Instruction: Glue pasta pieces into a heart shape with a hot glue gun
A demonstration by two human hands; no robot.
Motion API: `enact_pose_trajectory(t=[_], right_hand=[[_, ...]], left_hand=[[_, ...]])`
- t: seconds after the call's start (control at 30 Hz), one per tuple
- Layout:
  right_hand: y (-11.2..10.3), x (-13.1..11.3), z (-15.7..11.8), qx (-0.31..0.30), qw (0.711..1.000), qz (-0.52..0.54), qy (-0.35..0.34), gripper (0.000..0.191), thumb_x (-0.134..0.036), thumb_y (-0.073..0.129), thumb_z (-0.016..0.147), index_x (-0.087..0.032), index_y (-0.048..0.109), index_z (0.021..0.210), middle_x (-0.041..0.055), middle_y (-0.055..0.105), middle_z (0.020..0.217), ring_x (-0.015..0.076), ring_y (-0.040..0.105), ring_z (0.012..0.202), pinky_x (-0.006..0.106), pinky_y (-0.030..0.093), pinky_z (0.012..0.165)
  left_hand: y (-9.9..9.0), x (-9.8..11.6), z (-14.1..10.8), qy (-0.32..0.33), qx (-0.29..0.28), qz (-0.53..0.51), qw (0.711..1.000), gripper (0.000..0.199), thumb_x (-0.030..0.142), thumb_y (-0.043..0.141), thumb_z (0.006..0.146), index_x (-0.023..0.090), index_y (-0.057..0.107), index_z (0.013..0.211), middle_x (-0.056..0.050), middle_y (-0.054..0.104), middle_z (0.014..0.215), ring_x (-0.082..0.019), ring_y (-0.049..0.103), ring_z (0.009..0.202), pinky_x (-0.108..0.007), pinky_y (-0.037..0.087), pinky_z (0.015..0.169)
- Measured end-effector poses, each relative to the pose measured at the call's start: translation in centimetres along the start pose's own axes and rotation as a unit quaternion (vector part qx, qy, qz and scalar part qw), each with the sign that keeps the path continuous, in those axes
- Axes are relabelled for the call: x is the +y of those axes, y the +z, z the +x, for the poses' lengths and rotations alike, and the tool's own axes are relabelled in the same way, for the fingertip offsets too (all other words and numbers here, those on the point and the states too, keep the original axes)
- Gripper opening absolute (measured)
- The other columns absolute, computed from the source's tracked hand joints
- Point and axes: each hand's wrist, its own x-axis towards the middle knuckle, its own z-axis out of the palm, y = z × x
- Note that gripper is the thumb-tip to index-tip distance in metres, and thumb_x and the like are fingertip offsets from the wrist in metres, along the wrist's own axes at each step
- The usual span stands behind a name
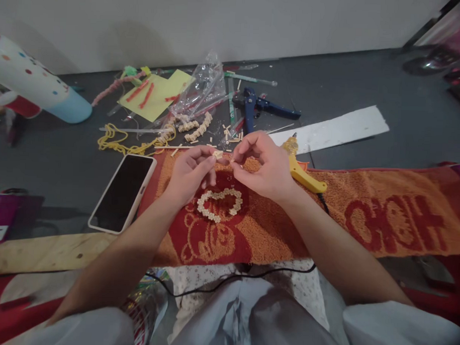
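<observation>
Between the thumb and fingers of my left hand [194, 172] is a small cluster of pale wooden stick pieces [217, 155]. My right hand [263, 166] faces it in a pinch, with a tiny pale stick piece [232, 161] at its fingertips. Below both hands, a heart-shaped outline of pale pieces [201, 204], with a gap at its lower right, lies on the orange and red towel [273, 234]. A yellow glue gun [307, 177] rests just right of my right hand. Several loose cut pieces [234, 137] lie beyond my fingers.
A phone [122, 193] lies on the left. Farther back are curved strips of pale pieces [200, 128], yellow yarn [118, 143], yellow paper [157, 97], a clear plastic bag [206, 83], a blue-handled cutter [251, 108] and a white strip [340, 127]. A black cable [226, 291] crosses the front.
</observation>
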Motion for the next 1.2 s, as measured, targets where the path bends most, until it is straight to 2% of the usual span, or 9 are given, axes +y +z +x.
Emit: enact_pose_trajectory(t=[0.1,0.3,0.43,0.6,0.73,0.8,0.93,1.2], right_hand=[[0.0,0.3,0.0,-0.002,1.0,-0.013,-0.005,0.019,-0.016,0.059,0.076,-0.024,0.044,0.085,-0.0024,0.057,0.08,0.0105,0.058,0.071,0.028,0.05,0.071],[0.0,0.6,0.1,-0.005,0.999,-0.038,-0.021,0.018,-0.014,0.057,0.076,-0.023,0.044,0.085,-0.0026,0.056,0.08,0.0103,0.057,0.072,0.027,0.049,0.07],[0.1,0.7,0.2,0.014,0.998,-0.051,-0.037,0.017,-0.012,0.056,0.077,-0.023,0.047,0.086,-0.0018,0.058,0.081,0.0107,0.059,0.074,0.027,0.05,0.072],[0.2,1.4,0.1,0.039,0.998,-0.011,-0.05,0.021,-0.011,0.059,0.077,-0.024,0.048,0.089,-0.0023,0.059,0.082,0.0112,0.062,0.074,0.029,0.053,0.072],[0.3,1.6,0.0,0.054,0.998,-0.002,-0.044,0.018,-0.013,0.061,0.079,-0.024,0.05,0.088,-0.0024,0.061,0.082,0.0117,0.064,0.076,0.03,0.055,0.074],[0.3,1.5,0.0,0.059,0.997,-0.008,-0.041,0.017,-0.015,0.062,0.079,-0.024,0.05,0.086,-0.0023,0.062,0.081,0.0125,0.064,0.076,0.031,0.055,0.074],[0.3,1.5,0.1,0.061,0.997,-0.013,-0.036,0.018,-0.017,0.064,0.078,-0.024,0.049,0.083,-0.0023,0.063,0.08,0.0129,0.064,0.074,0.031,0.055,0.073],[-0.1,1.2,0.1,0.027,0.999,-0.025,-0.034,0.019,-0.015,0.06,0.074,-0.024,0.044,0.081,-0.0026,0.061,0.077,0.0109,0.06,0.07,0.029,0.051,0.07]], left_hand=[[0.0,-0.1,0.0,-0.004,-0.007,0.004,1.0,0.028,0.037,0.075,0.069,0.019,0.06,0.084,0.003,0.061,0.056,-0.008,0.052,0.034,-0.017,0.03,0.029],[-0.1,-0.2,-0.2,0.027,-0.01,-0.006,1.0,0.024,0.035,0.074,0.072,0.02,0.061,0.085,0.006,0.055,0.049,-0.008,0.051,0.034,-0.016,0.029,0.028],[-0.5,-0.6,-0.2,0.042,-0.03,0.016,0.999,0.023,0.037,0.07,0.077,0.019,0.063,0.09,0.005,0.057,0.047,-0.007,0.049,0.032,-0.015,0.029,0.029],[-0.7,-0.9,0.0,0.057,-0.049,0.011,0.997,0.032,0.044,0.074,0.073,0.019,0.062,0.089,0.006,0.058,0.047,-0.007,0.051,0.032,-0.013,0.03,0.027],[-0.6,-0.9,0.1,0.063,-0.044,-0.004,0.997,0.032,0.044,0.076,0.073,0.019,0.062,0.089,0.005,0.063,0.054,-0.007,0.055,0.035,-0.013,0.032,0.026],[-0.7,-1.0,0.1,0.066,-0.046,-0.006,0.997,0.03,0.043,0.075,0.074,0.02,0.062,0.089,0.006,0.061,0.051,-0.007,0.054,0.034,-0.013,0.032,0.026],[-0.6,-0.9,0.1,0.058,-0.052,0.003,0.997,0.028,0.041,0.073,0.076,0.019,0.062,0.09,0.006,0.061,0.05,-0.007,0.052,0.033,-0.013,0.032,0.026],[-0.3,-0.4,0.0,0.013,-0.044,0.017,0.999,0.03,0.039,0.072,0.072,0.018,0.056,0.086,0.001,0.07,0.067,-0.006,0.052,0.033,-0.015,0.028,0.025]])
